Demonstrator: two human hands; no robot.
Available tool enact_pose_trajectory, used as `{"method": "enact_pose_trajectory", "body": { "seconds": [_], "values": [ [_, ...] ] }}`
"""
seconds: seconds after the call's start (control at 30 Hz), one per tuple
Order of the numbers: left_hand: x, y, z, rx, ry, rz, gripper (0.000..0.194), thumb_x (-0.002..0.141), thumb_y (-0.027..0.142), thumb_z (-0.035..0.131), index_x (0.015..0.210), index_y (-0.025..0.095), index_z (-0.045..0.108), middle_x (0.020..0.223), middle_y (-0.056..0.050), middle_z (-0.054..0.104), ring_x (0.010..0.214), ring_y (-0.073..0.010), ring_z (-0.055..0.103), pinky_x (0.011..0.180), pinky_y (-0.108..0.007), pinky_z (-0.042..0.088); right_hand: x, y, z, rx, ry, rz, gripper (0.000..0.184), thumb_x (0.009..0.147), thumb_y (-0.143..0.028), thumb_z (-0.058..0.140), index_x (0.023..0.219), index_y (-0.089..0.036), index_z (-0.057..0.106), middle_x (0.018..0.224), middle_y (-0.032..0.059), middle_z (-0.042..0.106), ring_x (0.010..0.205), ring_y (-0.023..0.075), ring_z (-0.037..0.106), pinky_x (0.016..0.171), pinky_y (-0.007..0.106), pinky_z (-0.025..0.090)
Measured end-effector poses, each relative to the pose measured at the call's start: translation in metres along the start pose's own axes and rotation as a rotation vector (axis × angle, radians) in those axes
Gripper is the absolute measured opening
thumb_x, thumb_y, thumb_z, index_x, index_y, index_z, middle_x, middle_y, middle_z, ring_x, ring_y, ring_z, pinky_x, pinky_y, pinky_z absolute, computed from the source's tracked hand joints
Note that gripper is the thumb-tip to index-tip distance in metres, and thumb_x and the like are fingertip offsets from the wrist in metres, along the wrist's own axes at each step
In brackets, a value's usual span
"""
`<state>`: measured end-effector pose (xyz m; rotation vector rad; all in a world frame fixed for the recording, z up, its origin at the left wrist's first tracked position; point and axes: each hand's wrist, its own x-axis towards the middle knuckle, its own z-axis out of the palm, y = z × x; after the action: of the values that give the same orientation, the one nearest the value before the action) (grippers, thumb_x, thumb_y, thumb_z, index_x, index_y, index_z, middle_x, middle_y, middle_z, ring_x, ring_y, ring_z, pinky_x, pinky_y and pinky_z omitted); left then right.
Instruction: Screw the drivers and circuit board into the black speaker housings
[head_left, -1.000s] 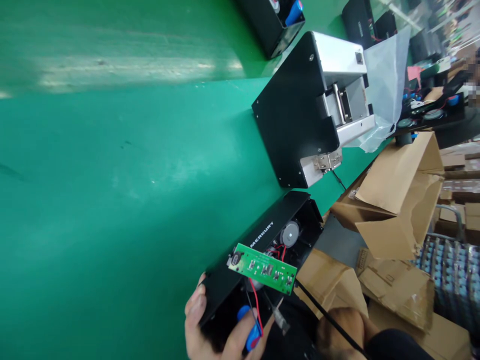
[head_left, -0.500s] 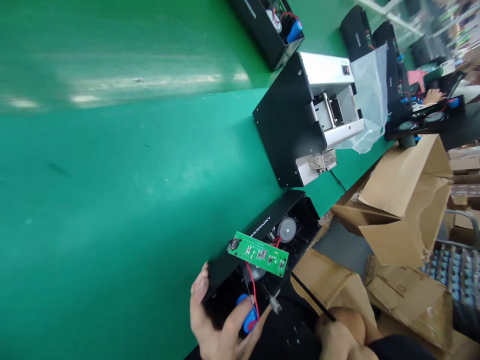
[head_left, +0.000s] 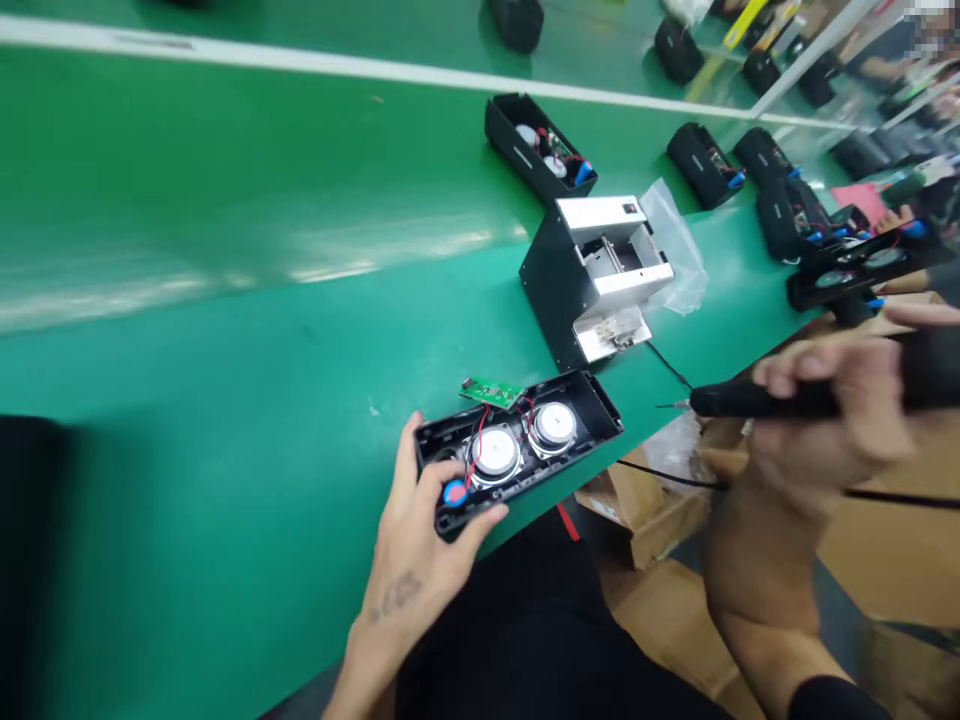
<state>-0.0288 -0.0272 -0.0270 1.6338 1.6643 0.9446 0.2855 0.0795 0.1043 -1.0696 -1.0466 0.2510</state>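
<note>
My left hand (head_left: 431, 520) grips the near left end of a black speaker housing (head_left: 600, 405), thumb and fingers around its walls. Two round speaker drivers (head_left: 496, 453) sit inside the housing. A blue battery (head_left: 455, 492) lies at its left end, by my fingers. On the far rim rests a green circuit board (head_left: 493, 393), joined by red wires. Out to the right, my right hand (head_left: 832, 400), blurred, is wrapped round a black electric screwdriver (head_left: 765, 400). Its thin bit points left, apart from the housing.
A black and silver screw feeder machine (head_left: 551, 285) stands behind the housing, a clear plastic bag (head_left: 679, 260) beside it. Another open speaker housing (head_left: 517, 160) lies beyond. More housings (head_left: 701, 165) and a co-worker's hand (head_left: 896, 220) are at the right. Cardboard boxes (head_left: 660, 520) stand below the table edge.
My right hand has risen from low by my lap, bringing the screwdriver into view. The housing is turned to show both drivers, and the circuit board has shifted to its far rim.
</note>
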Motion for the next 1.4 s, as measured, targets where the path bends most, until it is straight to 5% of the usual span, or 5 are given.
{"method": "enact_pose_trajectory", "body": {
  "seconds": [0.37, 0.67, 0.9, 1.13, 1.4],
  "values": [
    [0.069, 0.003, -0.025, -0.178, -0.178, -0.250, 0.054, 0.091, 0.080, 0.054, 0.097, 0.027, 0.061, 0.089, -0.001, 0.068, 0.090, -0.0245, 0.062, 0.087, -0.038, 0.052, 0.010, 0.139, 0.010, -0.122, -0.187, 0.051, 0.055, 0.082, -0.041, 0.087, 0.128, -0.022, 0.065, 0.093, -0.0001, 0.067, 0.083, 0.0217, 0.071, 0.083, 0.040, 0.060],
    [0.084, 0.012, -0.031, -0.126, -0.173, -0.282, 0.062, 0.086, 0.087, 0.052, 0.086, 0.025, 0.052, 0.080, 0.004, 0.055, 0.077, -0.0184, 0.049, 0.070, -0.030, 0.038, 0.006, 0.137, 0.037, -0.185, -0.279, 0.106, 0.046, 0.082, -0.047, 0.083, 0.115, -0.019, 0.068, 0.093, 0.0048, 0.073, 0.084, 0.0239, 0.070, 0.084, 0.045, 0.063],
    [0.098, 0.012, -0.040, -0.079, -0.207, -0.246, 0.063, 0.086, 0.086, 0.053, 0.081, 0.024, 0.052, 0.076, 0.004, 0.055, 0.074, -0.0175, 0.050, 0.068, -0.030, 0.040, -0.048, 0.103, 0.016, -0.391, -0.233, -0.146, 0.077, 0.091, -0.035, 0.076, 0.160, -0.021, 0.046, 0.157, 0.0222, 0.050, 0.149, 0.0429, 0.049, 0.122, 0.072, 0.042],
    [0.048, -0.003, -0.045, -0.091, -0.143, -0.104, 0.050, 0.070, 0.064, 0.081, 0.091, 0.023, 0.063, 0.127, -0.009, 0.069, 0.123, -0.0334, 0.065, 0.110, -0.051, 0.050, -0.170, 0.080, -0.014, -0.199, -0.530, 0.050, 0.060, 0.103, -0.034, 0.058, 0.161, -0.028, 0.045, 0.164, 0.0181, 0.048, 0.153, 0.0422, 0.047, 0.122, 0.073, 0.042],
    [-0.036, -0.041, -0.021, -0.038, 0.056, 0.209, 0.016, 0.085, 0.027, 0.083, 0.092, 0.024, 0.070, 0.165, -0.012, 0.042, 0.151, -0.0351, 0.052, 0.119, -0.054, 0.051, -0.186, 0.086, -0.025, -0.171, -0.595, -0.004, 0.042, 0.100, -0.036, 0.054, 0.140, -0.026, 0.065, 0.156, 0.0149, 0.060, 0.144, 0.0402, 0.059, 0.114, 0.062, 0.053]
  ]
}}
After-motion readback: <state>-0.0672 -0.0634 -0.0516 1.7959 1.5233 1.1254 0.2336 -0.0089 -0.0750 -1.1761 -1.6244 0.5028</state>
